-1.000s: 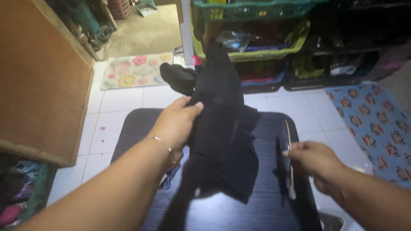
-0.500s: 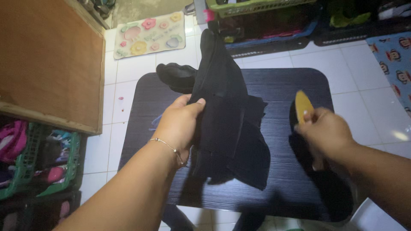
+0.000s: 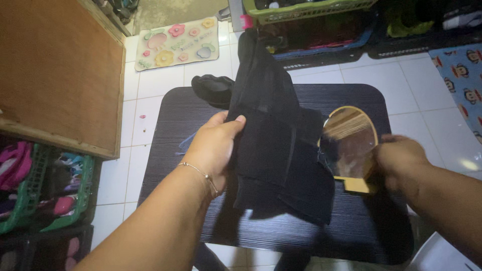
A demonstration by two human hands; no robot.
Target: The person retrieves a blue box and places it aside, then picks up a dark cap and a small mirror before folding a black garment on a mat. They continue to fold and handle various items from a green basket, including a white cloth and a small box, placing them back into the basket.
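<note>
My left hand (image 3: 213, 145) grips a black garment (image 3: 271, 130) and holds it up over a small dark table (image 3: 366, 231); the cloth hangs down in folds. A thin bracelet sits on that wrist. My right hand (image 3: 401, 160) holds a round hand mirror (image 3: 350, 138) with a light wooden frame and handle, its glass facing up, just right of the garment and above the table. Another dark bundle of cloth (image 3: 213, 89) lies at the table's far left corner.
A wooden board (image 3: 55, 75) leans at the left above green baskets (image 3: 45, 195) of clothes. A flowered mat (image 3: 175, 42) lies on the white tiles beyond the table. Crates of clothes (image 3: 306, 10) line the back, and a patterned blue mat (image 3: 462, 75) lies at right.
My right hand has turned the mirror from edge-on to flat, so its round face now shows. The garment stays in my left hand. The view has tilted further down.
</note>
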